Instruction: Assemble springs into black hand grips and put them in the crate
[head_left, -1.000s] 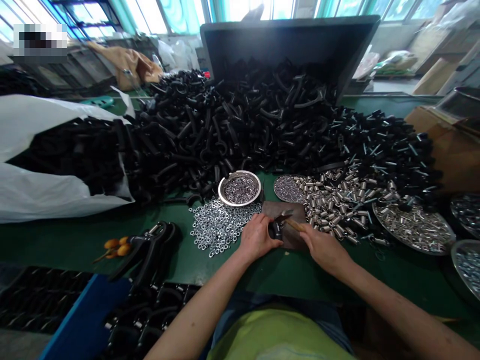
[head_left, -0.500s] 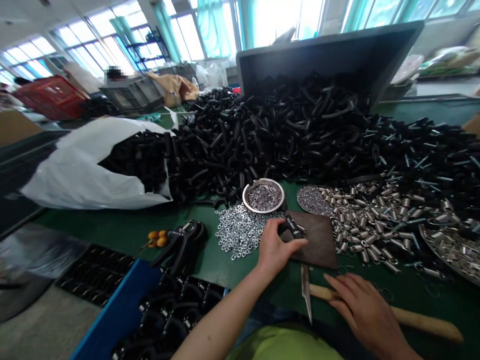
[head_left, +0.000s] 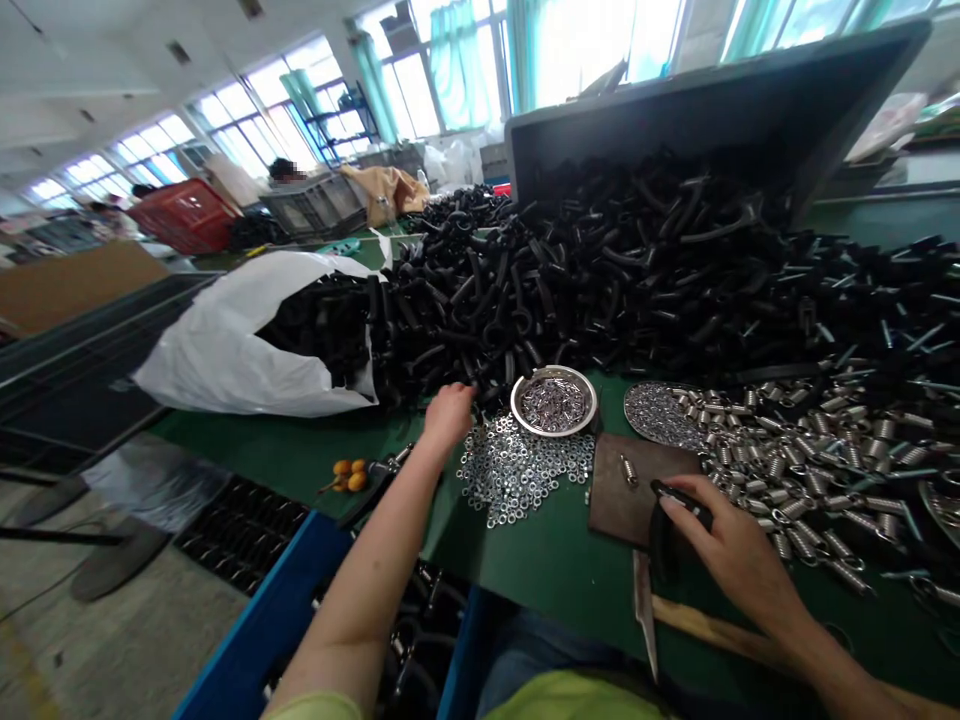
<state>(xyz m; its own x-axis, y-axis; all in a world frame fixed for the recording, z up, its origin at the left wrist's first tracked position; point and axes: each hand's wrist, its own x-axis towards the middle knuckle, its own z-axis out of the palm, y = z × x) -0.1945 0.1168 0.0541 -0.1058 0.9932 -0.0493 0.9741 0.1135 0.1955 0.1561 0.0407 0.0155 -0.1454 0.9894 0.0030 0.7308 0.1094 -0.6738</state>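
Observation:
My right hand is closed on a black curved part, with thumb and fingers at its upper end, over the right edge of a dark flat plate. A small metal coil spring lies on that plate. My left hand reaches to the front edge of a heap of black parts, beside loose shiny nuts. Its fingers look curled, and what they hold, if anything, is hidden. Below the plate lie a pointed metal blade and a wooden handle, partly under my right forearm.
A round metal dish of small pins stands behind the nuts. Springs spread to the right. Left are a white sack, orange fruits and a blue crate. A grey bin lies tipped behind the heap.
My left hand has left the plate and moved left to the heap. The black part is now in my right hand, which has risen from the wooden handle. The view has shifted.

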